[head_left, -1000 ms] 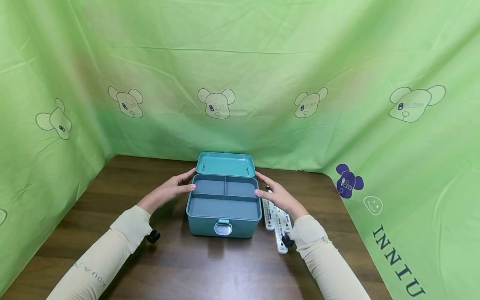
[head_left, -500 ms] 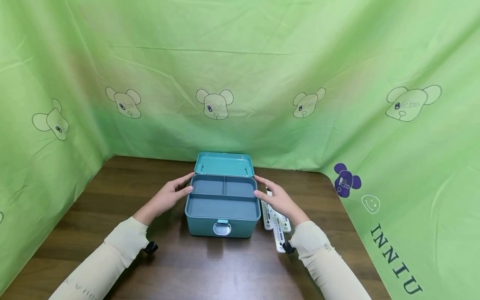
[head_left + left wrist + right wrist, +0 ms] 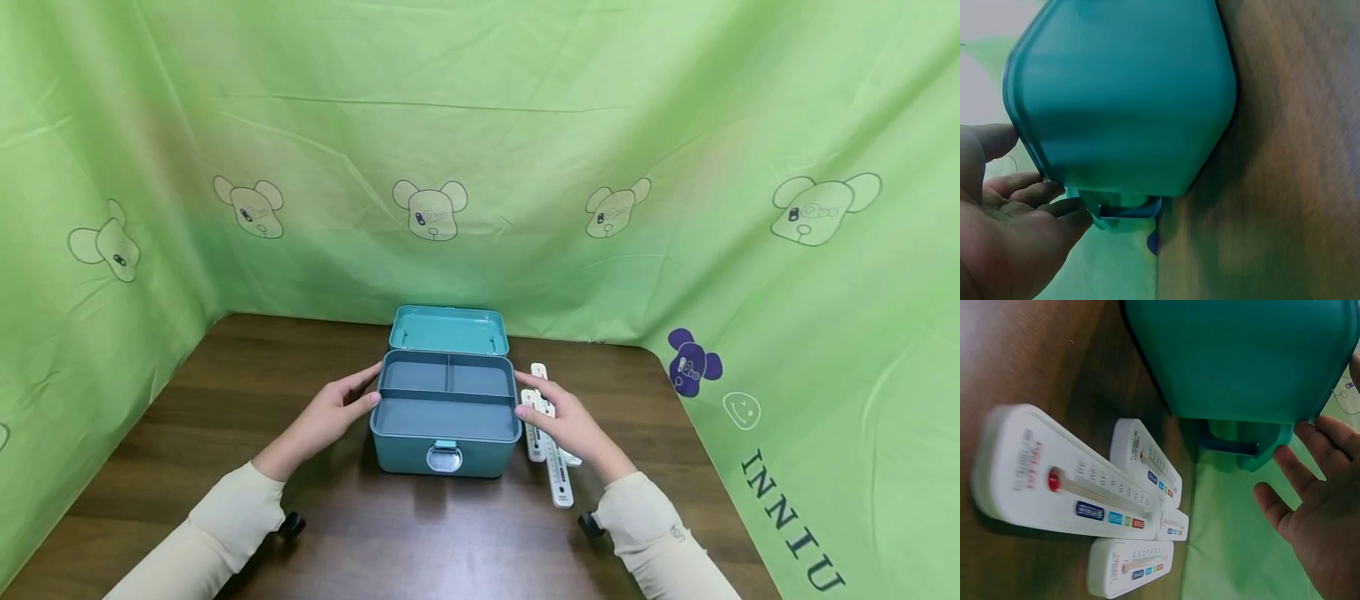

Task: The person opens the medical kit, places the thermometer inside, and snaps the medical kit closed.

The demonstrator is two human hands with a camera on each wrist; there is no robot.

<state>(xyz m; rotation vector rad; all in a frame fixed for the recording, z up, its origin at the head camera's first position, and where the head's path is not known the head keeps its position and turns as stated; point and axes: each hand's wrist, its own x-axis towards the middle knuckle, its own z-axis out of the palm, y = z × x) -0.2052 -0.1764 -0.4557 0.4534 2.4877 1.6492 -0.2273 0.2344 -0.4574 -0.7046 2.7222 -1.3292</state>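
Note:
A teal storage box (image 3: 442, 454) stands on the table with its lid (image 3: 450, 330) tipped back. A grey-blue tray (image 3: 442, 414) with three compartments shows inside, nothing lying in it. My left hand (image 3: 327, 419) is at the box's left side, fingers extended, thumb and fingertips right at the rim. On the opposite side my right hand (image 3: 564, 421) mirrors it, its fingertips at the right rim. In the right wrist view that hand's fingers (image 3: 1319, 447) are spread beside the box's back corner. Several white thermometers (image 3: 558, 475) lie by the right hand, partly hidden under it in the head view.
The brown wooden table (image 3: 330, 542) reaches back to a green cloth (image 3: 525, 125) with bear-head prints, which surrounds it on the back and sides. A carrying handle (image 3: 1229, 440) juts out behind the box near the lid. A metal clasp (image 3: 445, 457) sits on its front.
Both hands have slid toward the person along the box's sides and slightly outward, from the hinge end to about mid-rim. More of the thermometers shows. The box has barely moved.

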